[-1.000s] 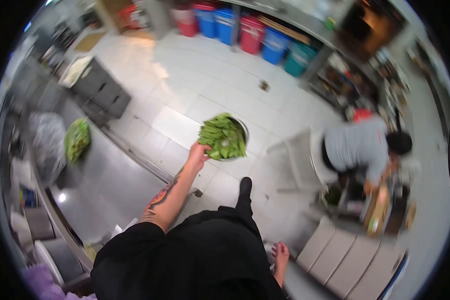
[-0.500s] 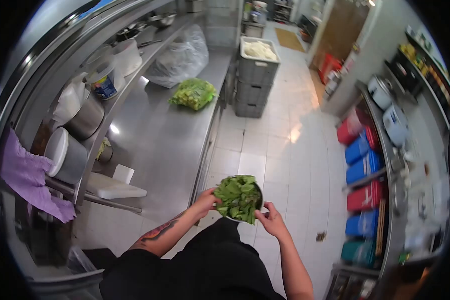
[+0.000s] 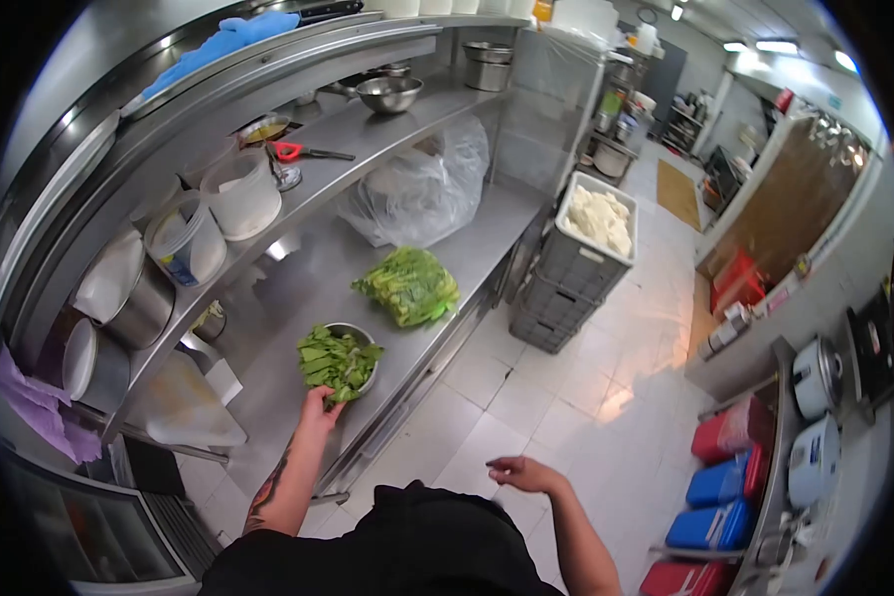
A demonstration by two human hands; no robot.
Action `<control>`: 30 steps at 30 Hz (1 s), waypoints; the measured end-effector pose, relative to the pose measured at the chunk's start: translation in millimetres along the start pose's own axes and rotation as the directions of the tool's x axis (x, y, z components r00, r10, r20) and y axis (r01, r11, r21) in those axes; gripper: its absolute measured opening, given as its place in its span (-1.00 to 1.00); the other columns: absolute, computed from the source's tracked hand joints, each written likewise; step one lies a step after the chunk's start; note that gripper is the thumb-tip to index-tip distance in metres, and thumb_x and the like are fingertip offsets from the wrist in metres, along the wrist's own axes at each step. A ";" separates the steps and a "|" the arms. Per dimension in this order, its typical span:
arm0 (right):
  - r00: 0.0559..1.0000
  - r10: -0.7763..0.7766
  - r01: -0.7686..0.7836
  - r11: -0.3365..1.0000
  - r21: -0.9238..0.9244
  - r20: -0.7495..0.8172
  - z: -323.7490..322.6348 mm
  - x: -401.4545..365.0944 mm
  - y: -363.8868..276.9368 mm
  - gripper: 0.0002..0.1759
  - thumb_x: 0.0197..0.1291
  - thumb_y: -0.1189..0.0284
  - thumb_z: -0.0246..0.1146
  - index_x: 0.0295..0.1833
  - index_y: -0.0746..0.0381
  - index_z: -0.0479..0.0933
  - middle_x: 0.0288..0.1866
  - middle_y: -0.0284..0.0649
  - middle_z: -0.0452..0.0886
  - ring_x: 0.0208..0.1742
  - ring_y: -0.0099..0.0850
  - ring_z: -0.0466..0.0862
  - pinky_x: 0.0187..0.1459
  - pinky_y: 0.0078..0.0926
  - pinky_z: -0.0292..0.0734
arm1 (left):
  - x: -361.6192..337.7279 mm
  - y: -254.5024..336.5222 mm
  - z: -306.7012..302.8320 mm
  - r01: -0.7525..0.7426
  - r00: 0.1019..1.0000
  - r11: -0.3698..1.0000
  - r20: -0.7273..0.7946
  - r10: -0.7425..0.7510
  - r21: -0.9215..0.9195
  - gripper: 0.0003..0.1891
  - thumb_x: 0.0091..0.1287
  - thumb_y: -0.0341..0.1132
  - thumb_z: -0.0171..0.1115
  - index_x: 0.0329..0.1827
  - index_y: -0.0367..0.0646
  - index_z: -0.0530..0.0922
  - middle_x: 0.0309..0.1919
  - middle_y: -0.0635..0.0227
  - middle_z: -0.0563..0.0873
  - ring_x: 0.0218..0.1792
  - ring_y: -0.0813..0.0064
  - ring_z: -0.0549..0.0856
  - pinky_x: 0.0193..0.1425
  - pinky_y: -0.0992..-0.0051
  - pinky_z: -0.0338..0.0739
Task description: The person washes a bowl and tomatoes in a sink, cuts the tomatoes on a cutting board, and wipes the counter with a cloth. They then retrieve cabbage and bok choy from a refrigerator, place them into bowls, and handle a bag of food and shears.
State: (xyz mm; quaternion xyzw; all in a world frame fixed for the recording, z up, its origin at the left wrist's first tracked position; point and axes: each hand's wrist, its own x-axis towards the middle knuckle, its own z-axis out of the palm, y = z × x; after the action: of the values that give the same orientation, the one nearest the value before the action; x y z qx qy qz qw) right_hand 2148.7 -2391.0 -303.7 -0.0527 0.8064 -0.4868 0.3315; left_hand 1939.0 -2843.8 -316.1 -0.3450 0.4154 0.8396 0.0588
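Observation:
A metal bowl (image 3: 372, 375) heaped with green leaves (image 3: 330, 356) is over the steel counter at its near part. My left hand (image 3: 320, 409) grips the bowl's near rim, its fingertips partly hidden by leaves. Off to the right, above the tiled floor, my right hand (image 3: 524, 474) holds nothing, its fingers apart and pointing left. A clear plastic bag of greens (image 3: 407, 288) lies on the counter just beyond the bowl.
Along the left, a shelf (image 3: 313, 164) carries tubs, pots, a metal bowl and a red-handled tool. A large clear bag (image 3: 422, 189) sits farther back on the counter. Stacked grey crates (image 3: 566, 283) stand beyond the counter's edge. Coloured bins (image 3: 720, 482) line the right side.
The bowl of leaves has moved left from over the floor to the counter, with my left hand on it. My right hand has let go of it. The view has turned left and up.

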 end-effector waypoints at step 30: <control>0.677 -0.690 0.306 0.581 -0.754 -0.257 -586.7 502.5 -594.9 -0.55 0.13 0.20 0.35 0.07 0.25 0.71 -0.16 -0.07 0.79 -0.37 -0.29 0.80 -0.37 -0.36 0.76 | 25.5 -38.2 81.1 -0.345 0.800 0.934 -0.492 0.343 0.090 -0.72 0.43 -0.05 0.31 0.02 0.01 0.56 0.03 0.42 0.68 0.10 0.43 0.64 0.05 0.23 0.61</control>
State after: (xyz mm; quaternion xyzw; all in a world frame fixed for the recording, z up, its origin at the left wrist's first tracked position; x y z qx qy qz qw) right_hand 1274.2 -2465.4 120.9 -0.2648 0.9280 -0.2414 -0.1018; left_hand 1891.4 -2764.1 -323.4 -0.4694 0.4702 0.7187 -0.2049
